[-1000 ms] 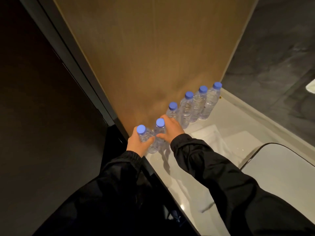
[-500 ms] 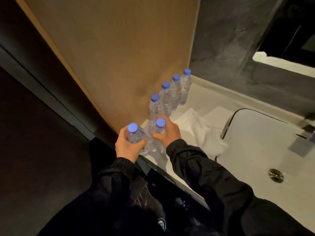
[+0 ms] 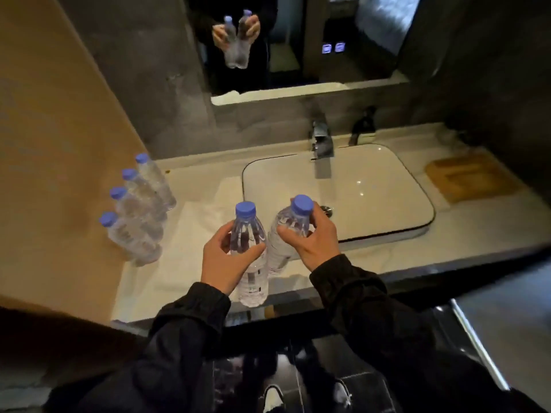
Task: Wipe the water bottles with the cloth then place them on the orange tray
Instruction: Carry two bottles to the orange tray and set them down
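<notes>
The pale stone counter [image 3: 402,259] holds a white rectangular basin [image 3: 372,189] set into its top, with a metal faucet [image 3: 322,144] standing just behind the basin's back edge. Left of the basin a white cloth [image 3: 193,251] lies flat on the counter, and further left of the basin, beyond the cloth, four water bottles [image 3: 140,207] with blue caps stand upright in a row along the wooden side wall. Right of the basin, apart from it, the orange tray [image 3: 468,177] lies flat on the counter near the dark back wall.

Four bottles [image 3: 134,236] left of sink [image 3: 372,204]; tray [image 3: 468,177] right.
</notes>
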The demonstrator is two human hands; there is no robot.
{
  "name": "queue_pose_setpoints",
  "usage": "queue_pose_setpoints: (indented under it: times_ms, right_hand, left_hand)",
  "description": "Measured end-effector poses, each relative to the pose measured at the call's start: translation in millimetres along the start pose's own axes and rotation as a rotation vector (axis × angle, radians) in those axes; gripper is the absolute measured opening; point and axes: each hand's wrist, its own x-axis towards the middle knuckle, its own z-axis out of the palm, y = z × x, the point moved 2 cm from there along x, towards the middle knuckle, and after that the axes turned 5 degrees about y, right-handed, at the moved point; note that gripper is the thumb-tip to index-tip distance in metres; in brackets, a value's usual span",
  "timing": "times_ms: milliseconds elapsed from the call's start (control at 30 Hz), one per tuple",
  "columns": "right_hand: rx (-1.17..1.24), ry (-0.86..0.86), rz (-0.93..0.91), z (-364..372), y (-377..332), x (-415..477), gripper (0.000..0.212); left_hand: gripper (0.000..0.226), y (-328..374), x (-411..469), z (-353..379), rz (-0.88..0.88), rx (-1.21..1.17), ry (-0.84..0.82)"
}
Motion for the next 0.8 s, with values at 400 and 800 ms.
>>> queue_pose_setpoints:
  times_ms: [400,800]
  right_hand:
    - [-0.207,0.790,0.112,-403.3,53.9,-172.3,0.046]
    - [-0.246,1.135,0.135,-674.7,104.2,-297.9,0.036]
  left_hand:
    - [0.047,85.0,-200.5,366.6,0.156,-0.023,-0.798]
    - [0.066,132.4,-378.7,630.9,0.265,-0.019,-0.943]
